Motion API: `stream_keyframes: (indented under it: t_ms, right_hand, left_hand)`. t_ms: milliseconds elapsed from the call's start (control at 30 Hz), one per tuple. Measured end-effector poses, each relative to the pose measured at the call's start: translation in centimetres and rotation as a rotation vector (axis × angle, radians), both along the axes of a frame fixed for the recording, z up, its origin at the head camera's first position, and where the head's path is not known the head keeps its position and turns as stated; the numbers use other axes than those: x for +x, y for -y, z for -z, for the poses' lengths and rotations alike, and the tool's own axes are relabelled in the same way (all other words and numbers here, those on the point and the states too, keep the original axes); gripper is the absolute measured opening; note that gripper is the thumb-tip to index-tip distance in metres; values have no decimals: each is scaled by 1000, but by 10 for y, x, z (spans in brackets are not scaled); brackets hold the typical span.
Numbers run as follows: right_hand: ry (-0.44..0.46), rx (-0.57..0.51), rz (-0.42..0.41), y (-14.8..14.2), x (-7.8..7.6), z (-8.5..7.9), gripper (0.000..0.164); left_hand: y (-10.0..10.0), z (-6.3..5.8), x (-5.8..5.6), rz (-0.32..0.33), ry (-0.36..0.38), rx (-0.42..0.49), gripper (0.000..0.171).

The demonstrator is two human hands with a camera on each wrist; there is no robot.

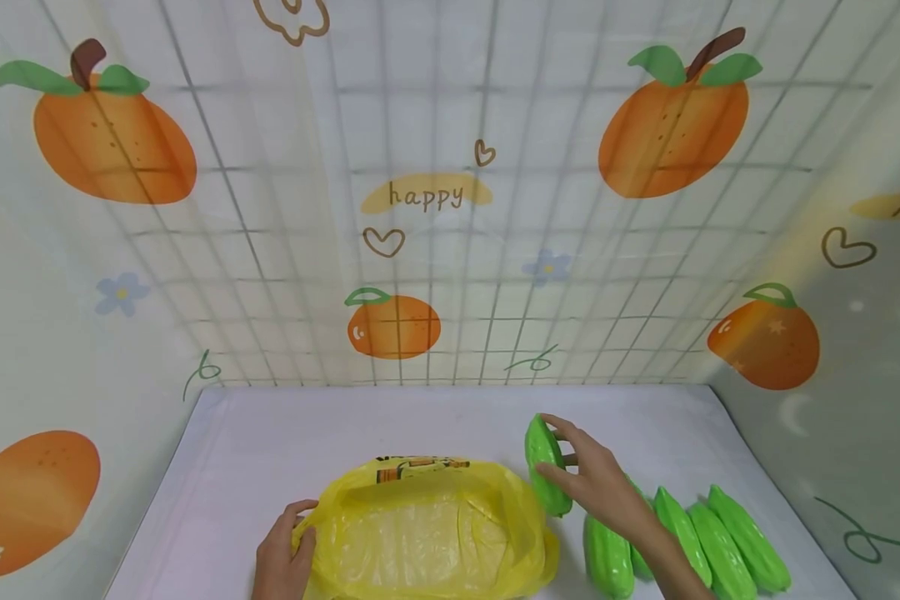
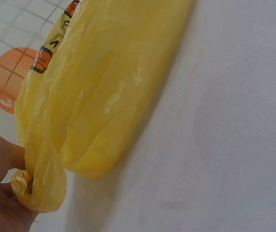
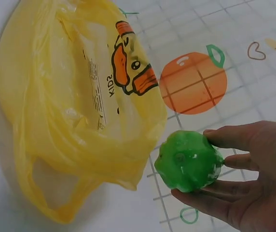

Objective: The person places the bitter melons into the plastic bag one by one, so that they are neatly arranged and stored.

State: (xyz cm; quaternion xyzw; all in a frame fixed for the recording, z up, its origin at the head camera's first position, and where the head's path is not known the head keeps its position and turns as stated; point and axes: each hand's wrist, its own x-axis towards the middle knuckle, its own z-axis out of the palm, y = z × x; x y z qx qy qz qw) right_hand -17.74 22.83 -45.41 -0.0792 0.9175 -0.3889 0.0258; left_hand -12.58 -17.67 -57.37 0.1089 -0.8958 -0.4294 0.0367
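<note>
A yellow plastic bag (image 1: 536,508) stands on the table with its mouth spread wide, its creased inside showing. My left hand (image 1: 281,554) pinches the bag's left edge; in the left wrist view the bunched handle (image 2: 46,188) lies between thumb and fingers. By the bag's right rim, my right hand (image 1: 600,479) holds a green ridged gourd (image 1: 543,467) roughly upright, thumb on one side and fingers on the other. Its lobed end (image 3: 186,162) faces the camera in the right wrist view, beside the bag's printed far side. The other bag handle (image 3: 63,215) hangs loose.
Several more green gourds (image 1: 750,533) lie side by side on the table's right, partly behind my right forearm. The white table (image 1: 270,425) meets a grid-patterned curtain (image 1: 465,367) with orange prints at the back, and similar sheets hang at both sides.
</note>
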Motion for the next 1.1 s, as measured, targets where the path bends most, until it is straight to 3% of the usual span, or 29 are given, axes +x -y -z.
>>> stream_keyframes:
  t_ms: [333,867,1100]
  right_hand:
    - [109,-117,49,10,-1,-1,69]
    - [243,-380,33,35,2,-1,69]
    - [280,-482,-20,48,5,4,69]
  left_hand:
    - [0,1,0,4,-6,-7,31]
    - [-3,2,0,-20,6,25,32]
    - [-1,-1,1,1,13,20,32]
